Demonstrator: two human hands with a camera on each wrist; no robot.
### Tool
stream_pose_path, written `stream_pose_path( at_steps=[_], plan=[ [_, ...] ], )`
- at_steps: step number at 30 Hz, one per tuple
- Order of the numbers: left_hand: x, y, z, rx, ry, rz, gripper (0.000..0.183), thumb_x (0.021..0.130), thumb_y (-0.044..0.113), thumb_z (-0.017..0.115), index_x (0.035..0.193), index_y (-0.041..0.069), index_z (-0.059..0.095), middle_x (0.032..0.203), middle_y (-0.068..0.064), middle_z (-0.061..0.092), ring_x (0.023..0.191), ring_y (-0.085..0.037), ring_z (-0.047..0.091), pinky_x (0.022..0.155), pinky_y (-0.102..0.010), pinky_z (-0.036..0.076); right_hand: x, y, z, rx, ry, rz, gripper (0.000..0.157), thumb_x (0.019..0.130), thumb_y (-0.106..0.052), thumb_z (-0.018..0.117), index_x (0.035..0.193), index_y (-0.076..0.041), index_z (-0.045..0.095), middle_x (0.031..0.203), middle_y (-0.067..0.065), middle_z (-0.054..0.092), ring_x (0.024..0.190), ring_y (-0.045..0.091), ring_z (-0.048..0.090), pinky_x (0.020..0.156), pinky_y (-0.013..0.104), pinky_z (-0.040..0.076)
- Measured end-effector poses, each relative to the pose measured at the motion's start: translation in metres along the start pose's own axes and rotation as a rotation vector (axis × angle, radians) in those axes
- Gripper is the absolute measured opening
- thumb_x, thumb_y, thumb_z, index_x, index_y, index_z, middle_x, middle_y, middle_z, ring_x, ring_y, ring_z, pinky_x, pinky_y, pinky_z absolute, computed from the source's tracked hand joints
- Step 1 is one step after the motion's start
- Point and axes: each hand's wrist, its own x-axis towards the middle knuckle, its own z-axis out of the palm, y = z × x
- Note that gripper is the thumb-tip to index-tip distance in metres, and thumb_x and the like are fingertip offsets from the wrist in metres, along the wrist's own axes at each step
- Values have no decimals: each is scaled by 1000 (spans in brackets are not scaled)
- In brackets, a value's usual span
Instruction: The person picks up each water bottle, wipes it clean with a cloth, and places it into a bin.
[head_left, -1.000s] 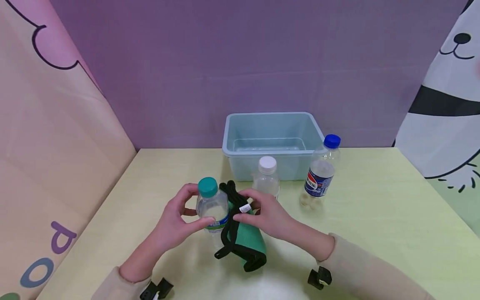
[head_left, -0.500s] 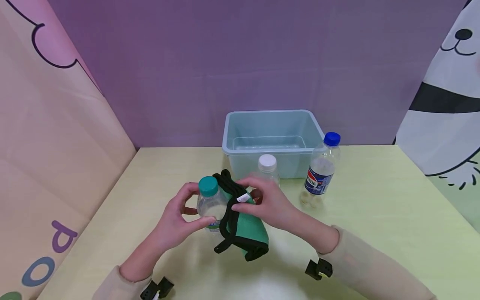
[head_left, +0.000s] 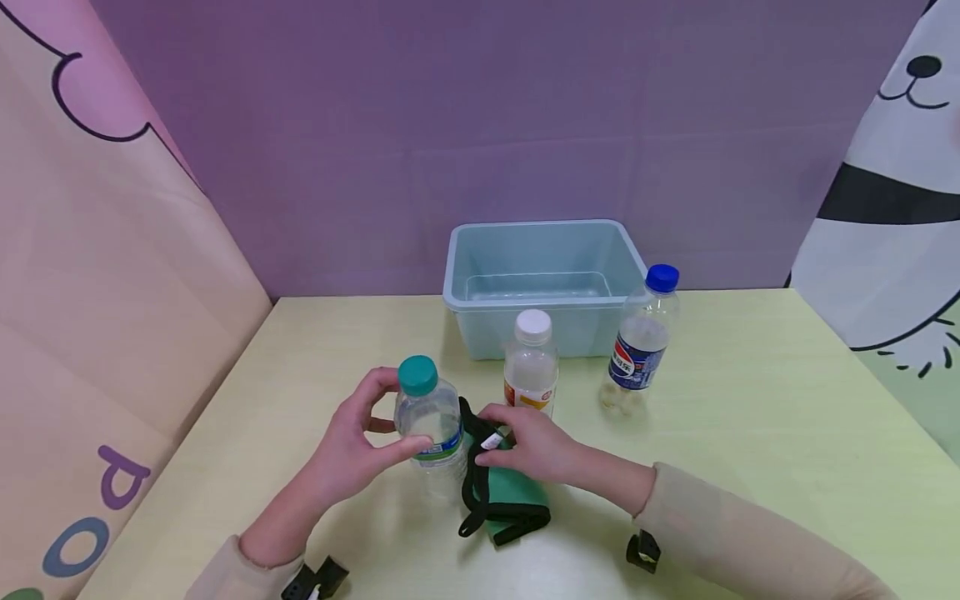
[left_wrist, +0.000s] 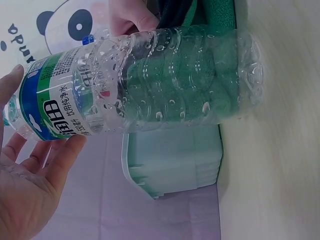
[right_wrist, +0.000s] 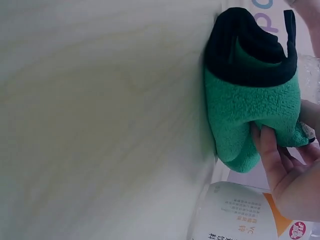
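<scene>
The head view is evenly bright, with soft shadows beside the green towel (head_left: 517, 490) and whitish glare on the near tabletop (head_left: 558, 571), while both wrist views are dimmer, small highlights dotting the clear water bottle (left_wrist: 175, 80) in the left and the tabletop looking hazy in the right.

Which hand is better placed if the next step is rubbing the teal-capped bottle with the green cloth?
Probably the right hand: it grips the green cloth, close beside the teal-capped bottle. The left hand holds that bottle, so it seems better suited to steadying.
</scene>
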Motion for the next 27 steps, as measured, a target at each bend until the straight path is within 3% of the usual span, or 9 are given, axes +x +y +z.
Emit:
stream_pose_path(
  at_steps=[5, 11, 19, 23, 27],
  plan=[
    [-2, -1, 0, -4, 1, -12, 59, 73, -4, 81, 122, 8, 50, 116, 0, 57, 109, -13, 53, 69, -38, 57, -4, -3, 0, 125, 66, 22, 41, 86, -18, 76, 121, -3, 62, 112, 6, 65, 89, 16, 62, 78, 28, 53],
    [-1, 0, 0, 6, 1, 1, 60, 73, -4, 82, 122, 8, 50, 116, 0, 57, 110, -14, 53, 69, -38, 57, -7, -27, -18, 320, 152, -61, 39, 86, -7, 75, 122, 0, 62, 106, 11, 66, 78, 14, 68, 74, 27, 54],
    [-2, 0, -1, 14, 9, 31, 61, 71, -6, 82, 121, 7, 50, 114, 0, 57, 108, -13, 53, 68, -37, 57, -4, -56, -41, 307, 258, -174, 43, 81, -3, 78, 121, 2, 64, 102, 10, 65, 70, 15, 65, 67, 32, 55],
    [-2, -1, -1, 12, 10, 37, 61, 71, -6, 82, 122, 6, 50, 115, 0, 57, 109, -13, 53, 68, -37, 57, -5, -54, -39, 329, 230, -167, 39, 82, -2, 77, 119, 1, 64, 104, 11, 65, 70, 14, 66, 70, 32, 56],
    [-3, -1, -1, 15, 10, 34, 61, 72, -6, 82, 122, 7, 51, 115, -1, 57, 108, -13, 53, 68, -37, 57, -6, -44, -31, 294, 177, -137, 32, 83, -5, 77, 112, -1, 65, 99, 7, 64, 65, 11, 62, 64, 27, 53]
  ],
)
